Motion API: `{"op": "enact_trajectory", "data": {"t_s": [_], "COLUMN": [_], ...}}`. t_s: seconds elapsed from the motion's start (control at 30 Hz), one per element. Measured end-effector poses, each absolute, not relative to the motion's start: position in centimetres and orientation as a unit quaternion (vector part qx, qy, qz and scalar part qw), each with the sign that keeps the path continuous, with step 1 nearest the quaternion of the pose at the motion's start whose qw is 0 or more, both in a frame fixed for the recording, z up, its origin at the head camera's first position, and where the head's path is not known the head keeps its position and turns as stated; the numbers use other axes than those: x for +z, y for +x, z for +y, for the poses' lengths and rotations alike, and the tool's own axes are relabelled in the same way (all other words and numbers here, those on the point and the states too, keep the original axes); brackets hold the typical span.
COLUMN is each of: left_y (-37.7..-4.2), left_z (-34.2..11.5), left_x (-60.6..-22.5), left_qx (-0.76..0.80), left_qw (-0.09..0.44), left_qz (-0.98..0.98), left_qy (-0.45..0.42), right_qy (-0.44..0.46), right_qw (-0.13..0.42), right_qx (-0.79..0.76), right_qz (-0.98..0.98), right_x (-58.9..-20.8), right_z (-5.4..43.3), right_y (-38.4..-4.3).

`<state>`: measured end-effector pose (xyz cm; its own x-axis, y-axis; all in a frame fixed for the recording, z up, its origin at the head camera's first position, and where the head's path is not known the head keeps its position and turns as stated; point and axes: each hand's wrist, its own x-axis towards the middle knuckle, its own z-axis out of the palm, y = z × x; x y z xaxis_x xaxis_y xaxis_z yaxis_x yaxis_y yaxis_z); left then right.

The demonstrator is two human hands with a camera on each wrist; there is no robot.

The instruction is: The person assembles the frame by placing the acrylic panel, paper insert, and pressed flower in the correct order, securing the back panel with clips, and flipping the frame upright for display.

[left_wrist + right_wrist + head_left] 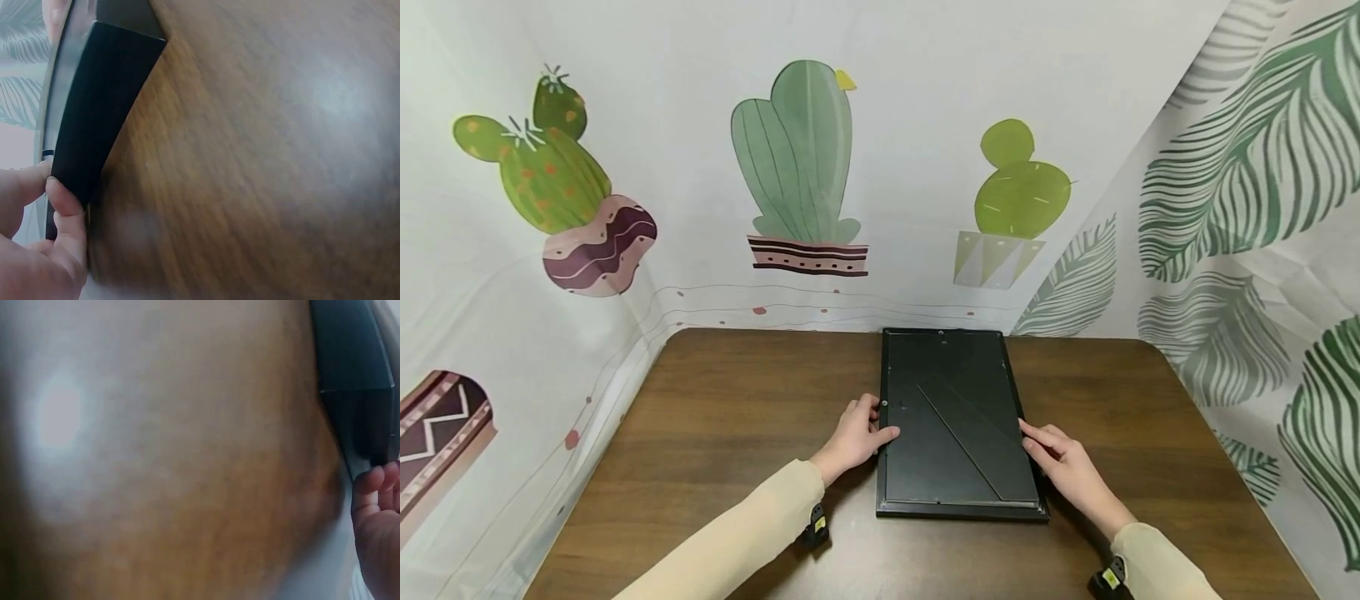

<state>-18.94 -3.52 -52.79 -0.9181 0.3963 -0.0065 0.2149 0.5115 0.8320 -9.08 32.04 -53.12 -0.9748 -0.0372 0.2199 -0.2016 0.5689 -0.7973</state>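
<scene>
A black picture frame (958,358) lies back side up on the wooden table, its flat stand flap (977,442) folded against the backing. My left hand (855,437) grips the left edge, thumb over the backing and fingers along the outer side. In the left wrist view the thumb and fingers pinch the frame's side (103,106). On the opposite edge, a little lower, my right hand (1067,467) holds the frame between thumb and fingers. The right wrist view has its curled fingers (370,481) against the frame's side (359,419); the thumb is hidden there.
The brown wooden table (737,383) has rounded far corners. A white cloth (910,167) printed with cacti hangs behind it, and a leaf-printed cloth (1247,208) hangs on the right. Black wrist cameras (815,527) sit at both cream sleeves.
</scene>
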Motion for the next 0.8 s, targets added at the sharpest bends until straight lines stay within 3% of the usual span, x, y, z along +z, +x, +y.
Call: {"op": "enact_trajectory", "data": {"t_s": [0.37, 0.67, 0.8], "left_y": [-18.8, -18.8, -18.8], "left_z": [-3.4, -3.0, -3.0], "left_x": [-52.8, -53.0, -53.2], "left_qx": [0.469, 0.468, 0.465], "left_qw": [0.081, 0.061, 0.055], "left_qz": [0.862, 0.867, 0.87], "left_qy": [0.176, 0.16, 0.156], "right_qy": [-0.035, -0.065, -0.055], "right_qw": [0.023, -0.004, 0.008], "right_qx": [0.493, 0.54, 0.536], "right_qz": [-0.869, -0.839, -0.842], "right_x": [-52.3, -51.6, -51.6], "right_z": [31.3, 30.8, 30.6], "right_y": [-9.5, -9.4, -9.2]}}
